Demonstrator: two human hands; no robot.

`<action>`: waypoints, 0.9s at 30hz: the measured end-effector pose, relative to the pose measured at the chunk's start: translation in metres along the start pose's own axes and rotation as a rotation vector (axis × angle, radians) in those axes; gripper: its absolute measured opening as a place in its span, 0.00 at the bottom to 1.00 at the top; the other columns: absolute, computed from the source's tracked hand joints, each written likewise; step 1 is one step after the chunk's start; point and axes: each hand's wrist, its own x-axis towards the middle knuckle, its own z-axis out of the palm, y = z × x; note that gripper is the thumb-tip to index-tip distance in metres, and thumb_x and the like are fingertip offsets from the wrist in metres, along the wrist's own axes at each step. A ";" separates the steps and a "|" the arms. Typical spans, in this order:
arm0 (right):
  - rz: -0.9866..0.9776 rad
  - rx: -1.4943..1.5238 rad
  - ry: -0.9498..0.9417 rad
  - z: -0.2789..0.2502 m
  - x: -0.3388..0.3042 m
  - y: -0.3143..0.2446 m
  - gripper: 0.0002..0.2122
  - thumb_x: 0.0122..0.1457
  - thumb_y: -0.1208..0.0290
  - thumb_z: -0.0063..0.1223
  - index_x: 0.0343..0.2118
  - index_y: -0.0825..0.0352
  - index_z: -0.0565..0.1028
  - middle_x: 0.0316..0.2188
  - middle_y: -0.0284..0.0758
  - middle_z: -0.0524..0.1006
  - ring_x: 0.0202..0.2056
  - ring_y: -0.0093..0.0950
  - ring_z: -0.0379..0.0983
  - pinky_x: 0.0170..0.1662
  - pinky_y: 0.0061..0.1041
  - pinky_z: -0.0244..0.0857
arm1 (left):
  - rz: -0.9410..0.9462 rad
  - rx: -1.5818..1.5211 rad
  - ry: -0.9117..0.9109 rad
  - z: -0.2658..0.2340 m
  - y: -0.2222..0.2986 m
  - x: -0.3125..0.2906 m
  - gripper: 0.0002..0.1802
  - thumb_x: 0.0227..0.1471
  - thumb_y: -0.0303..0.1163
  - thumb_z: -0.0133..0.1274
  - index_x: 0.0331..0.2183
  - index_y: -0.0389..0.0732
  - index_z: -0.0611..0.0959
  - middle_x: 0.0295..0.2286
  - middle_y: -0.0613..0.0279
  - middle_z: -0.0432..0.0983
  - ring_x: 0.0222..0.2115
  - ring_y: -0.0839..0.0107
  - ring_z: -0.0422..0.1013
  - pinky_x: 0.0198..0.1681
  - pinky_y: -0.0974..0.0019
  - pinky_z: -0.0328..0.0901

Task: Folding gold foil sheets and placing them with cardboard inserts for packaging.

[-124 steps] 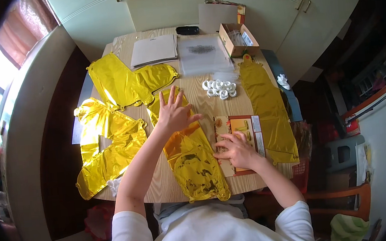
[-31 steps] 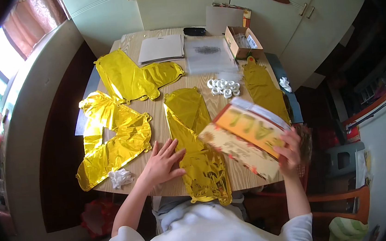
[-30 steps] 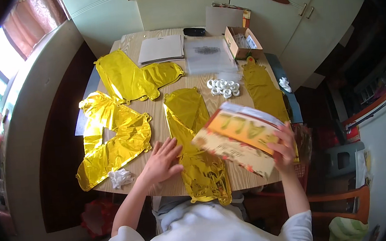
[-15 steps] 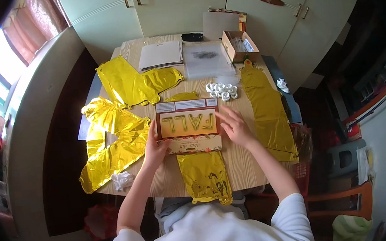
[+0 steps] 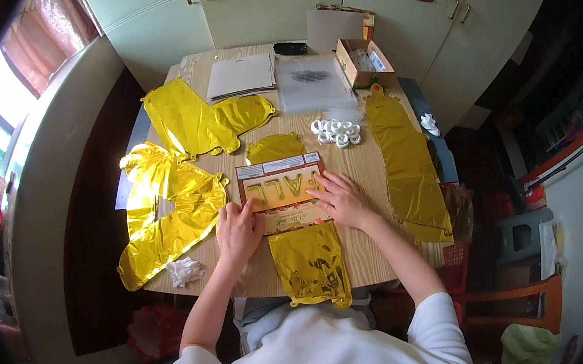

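Observation:
A printed card (image 5: pixel 285 191) with gold letter shapes and a cream, leaf-patterned lower strip lies slightly turned on the table, upside down to me. Beneath it is a gold foil balloon (image 5: pixel 310 261), which sticks out at the near side and reaches the table edge; more gold foil (image 5: pixel 274 146) shows beyond the card's far edge. My left hand (image 5: pixel 235 231) is closed at the card's left edge, index finger and thumb pressing near the lower strip. With fingers stretched out, my right hand (image 5: pixel 341 202) rests flat on the card's right part.
Large gold foil balloons lie at the left (image 5: pixel 168 215), far left (image 5: pixel 194 121) and right (image 5: pixel 405 164). White ribbon rolls (image 5: pixel 337 132), clear bags (image 5: pixel 314 85), white sheets (image 5: pixel 241 77) and an open box (image 5: pixel 366 61) sit farther back. Crumpled white material (image 5: pixel 184 271) lies near left.
The card has turned slightly, its right side swinging away from me. My right hand has come down onto it, and my left hand has moved nearer with its fingers curled in.

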 end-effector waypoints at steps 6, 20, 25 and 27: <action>0.007 -0.003 0.035 0.004 0.009 0.008 0.16 0.61 0.61 0.51 0.52 0.49 0.76 0.60 0.34 0.67 0.63 0.37 0.57 0.65 0.43 0.48 | 0.205 -0.036 0.062 0.009 -0.006 0.008 0.26 0.49 0.43 0.56 0.51 0.52 0.78 0.57 0.51 0.62 0.57 0.48 0.59 0.57 0.46 0.54; 0.054 0.076 0.066 0.000 0.018 0.008 0.16 0.62 0.58 0.49 0.53 0.49 0.75 0.61 0.38 0.65 0.63 0.38 0.58 0.65 0.41 0.49 | 0.210 -0.068 -0.156 0.020 -0.008 0.028 0.30 0.52 0.49 0.53 0.57 0.55 0.73 0.61 0.51 0.58 0.64 0.48 0.48 0.64 0.38 0.42; 0.062 0.029 0.050 0.001 0.017 0.006 0.14 0.61 0.60 0.50 0.48 0.50 0.79 0.59 0.37 0.68 0.62 0.37 0.59 0.65 0.41 0.49 | 0.248 -0.079 -0.147 0.022 -0.010 0.029 0.30 0.53 0.48 0.52 0.56 0.51 0.72 0.61 0.56 0.59 0.64 0.50 0.49 0.65 0.38 0.41; 0.064 0.027 0.056 0.001 0.017 0.006 0.14 0.61 0.61 0.51 0.48 0.50 0.79 0.58 0.36 0.69 0.62 0.37 0.60 0.64 0.41 0.49 | 0.261 -0.081 -0.151 0.023 -0.010 0.029 0.29 0.54 0.47 0.51 0.56 0.50 0.72 0.60 0.59 0.61 0.64 0.51 0.50 0.65 0.38 0.40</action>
